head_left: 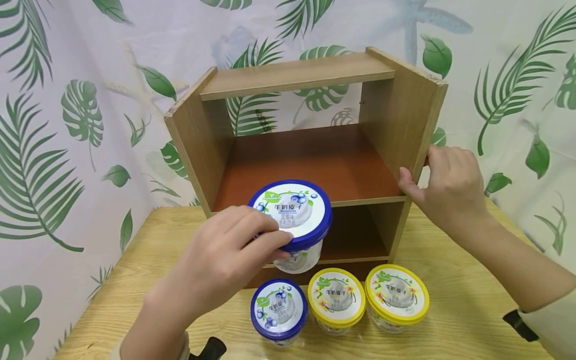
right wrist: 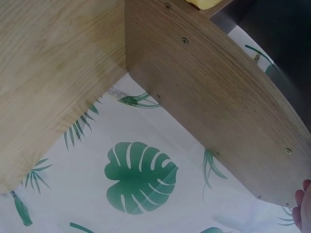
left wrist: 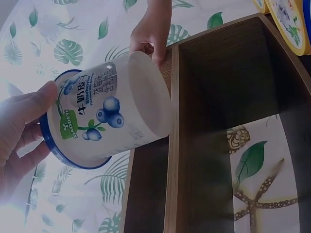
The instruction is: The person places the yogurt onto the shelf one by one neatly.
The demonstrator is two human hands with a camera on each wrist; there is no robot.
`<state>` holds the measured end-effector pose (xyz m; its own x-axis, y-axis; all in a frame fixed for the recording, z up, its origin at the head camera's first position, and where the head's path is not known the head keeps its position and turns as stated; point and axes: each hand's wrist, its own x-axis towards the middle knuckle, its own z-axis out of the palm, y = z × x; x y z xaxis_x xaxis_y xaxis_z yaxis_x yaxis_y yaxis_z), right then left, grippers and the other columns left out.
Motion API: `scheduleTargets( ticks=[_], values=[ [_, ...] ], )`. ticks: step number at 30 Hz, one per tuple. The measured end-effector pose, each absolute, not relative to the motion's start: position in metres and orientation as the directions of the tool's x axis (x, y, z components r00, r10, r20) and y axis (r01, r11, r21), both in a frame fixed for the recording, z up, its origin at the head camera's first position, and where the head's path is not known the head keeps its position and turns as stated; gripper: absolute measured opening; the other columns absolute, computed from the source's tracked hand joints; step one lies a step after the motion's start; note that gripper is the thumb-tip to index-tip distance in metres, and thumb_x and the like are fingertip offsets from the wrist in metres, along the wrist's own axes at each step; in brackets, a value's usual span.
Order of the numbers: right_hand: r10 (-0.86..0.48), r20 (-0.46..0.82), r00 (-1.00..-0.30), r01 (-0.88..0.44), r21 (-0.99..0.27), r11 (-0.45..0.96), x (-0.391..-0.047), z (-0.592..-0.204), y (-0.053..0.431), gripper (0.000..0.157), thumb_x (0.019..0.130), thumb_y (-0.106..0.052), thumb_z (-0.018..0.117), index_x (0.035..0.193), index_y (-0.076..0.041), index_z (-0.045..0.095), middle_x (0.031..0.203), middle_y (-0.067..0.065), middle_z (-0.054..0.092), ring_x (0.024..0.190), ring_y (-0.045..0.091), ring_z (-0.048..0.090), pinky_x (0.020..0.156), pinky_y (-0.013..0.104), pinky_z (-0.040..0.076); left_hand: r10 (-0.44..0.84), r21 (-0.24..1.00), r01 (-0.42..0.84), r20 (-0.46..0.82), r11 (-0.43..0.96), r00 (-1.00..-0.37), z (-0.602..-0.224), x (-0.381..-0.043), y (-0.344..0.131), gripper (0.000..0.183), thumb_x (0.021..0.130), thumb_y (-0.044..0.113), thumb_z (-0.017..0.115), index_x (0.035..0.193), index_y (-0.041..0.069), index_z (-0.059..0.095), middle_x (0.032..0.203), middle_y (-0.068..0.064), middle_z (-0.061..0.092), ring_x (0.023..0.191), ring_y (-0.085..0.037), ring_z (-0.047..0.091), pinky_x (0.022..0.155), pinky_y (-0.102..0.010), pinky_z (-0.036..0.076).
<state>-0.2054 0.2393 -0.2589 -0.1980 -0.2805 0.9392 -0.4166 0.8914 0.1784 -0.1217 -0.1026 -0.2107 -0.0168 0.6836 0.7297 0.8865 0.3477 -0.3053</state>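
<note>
My left hand [head_left: 225,255] grips a blue-lidded pudding tub [head_left: 294,212] by its lid rim, held upright in front of the shelf's middle board. Blueberries are printed on the white side of this tub [left wrist: 104,109] in the left wrist view. At the right, my right hand [head_left: 454,185] holds the front edge of the wooden shelf unit's side panel [head_left: 416,115], its thumb at the front. Only a few fingertips [right wrist: 297,211] of it show in the right wrist view, at the panel's edge.
On the table [head_left: 157,300] before the shelf stand another blue-lidded tub [head_left: 279,310], a yellow-lidded tub [head_left: 336,297] and a second yellow-lidded tub [head_left: 397,294], in a row. The shelf has a brown-red middle board [head_left: 297,160] and a lower compartment. A leaf-print cloth [head_left: 112,140] hangs behind.
</note>
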Motion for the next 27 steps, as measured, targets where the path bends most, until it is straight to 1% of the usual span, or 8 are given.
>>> scheduleTargets(
  ticks=[4,7,12,16,22,27],
  values=[
    [-0.273,0.943,-0.189,-0.423,0.173,0.890,-0.206,-0.259,0.239,0.046,0.089,-0.033,0.047,0.075,0.011,0.047,0.060,0.023,0.045,0.054,0.039,0.039,0.050,0.046,0.030,0.692,-0.289,0.888,0.720,0.358,-0.045,-0.207,-0.128,-0.099,0.013,0.089,0.017,0.067,0.093,0.005,0.067,0.088,-0.006,0.060,0.079,-0.020,0.058,0.072,-0.028,0.051],
    [-0.273,0.943,-0.193,-0.422,0.171,0.890,-0.206,-0.259,0.239,0.047,0.089,-0.033,0.047,0.075,0.011,0.047,0.060,0.023,0.045,0.053,0.039,0.039,0.050,0.046,0.030,0.688,-0.273,0.890,0.723,0.365,-0.060,-0.206,-0.134,-0.097,0.015,0.085,0.016,0.071,0.094,0.005,0.068,0.090,-0.006,0.061,0.081,-0.020,0.058,0.074,-0.028,0.051],
    [-0.276,0.938,-0.208,-0.416,0.170,0.893,-0.205,-0.260,0.240,0.048,0.090,-0.034,0.046,0.076,0.011,0.048,0.061,0.023,0.046,0.053,0.038,0.039,0.050,0.046,0.031,0.680,-0.291,0.884,0.733,0.367,-0.041,-0.205,-0.145,-0.090,0.017,0.084,0.017,0.072,0.095,0.005,0.069,0.090,-0.006,0.061,0.082,-0.020,0.058,0.075,-0.028,0.052],
    [-0.271,0.940,-0.207,-0.418,0.166,0.893,-0.207,-0.260,0.239,0.047,0.089,-0.034,0.046,0.077,0.012,0.048,0.062,0.024,0.047,0.054,0.039,0.041,0.051,0.047,0.032,0.673,-0.311,0.876,0.739,0.369,-0.021,-0.206,-0.153,-0.084,0.020,0.082,0.020,0.073,0.095,0.004,0.070,0.088,-0.006,0.061,0.081,-0.020,0.059,0.075,-0.027,0.053],
    [-0.258,0.947,-0.190,-0.427,0.157,0.891,-0.208,-0.261,0.239,0.046,0.088,-0.033,0.047,0.077,0.012,0.049,0.062,0.024,0.048,0.054,0.040,0.041,0.051,0.049,0.032,0.653,-0.303,0.877,0.757,0.373,-0.016,-0.204,-0.158,-0.080,0.022,0.082,0.020,0.074,0.095,0.004,0.069,0.090,-0.007,0.062,0.084,-0.021,0.061,0.077,-0.029,0.053],
    [-0.248,0.951,-0.182,-0.429,0.150,0.891,-0.208,-0.262,0.238,0.046,0.088,-0.033,0.047,0.077,0.012,0.049,0.062,0.024,0.047,0.054,0.040,0.040,0.051,0.049,0.031,0.648,-0.292,0.880,0.762,0.374,-0.023,-0.198,-0.160,-0.074,0.020,0.082,0.019,0.073,0.094,0.004,0.069,0.090,-0.007,0.062,0.083,-0.019,0.059,0.076,-0.026,0.052]
  ],
)
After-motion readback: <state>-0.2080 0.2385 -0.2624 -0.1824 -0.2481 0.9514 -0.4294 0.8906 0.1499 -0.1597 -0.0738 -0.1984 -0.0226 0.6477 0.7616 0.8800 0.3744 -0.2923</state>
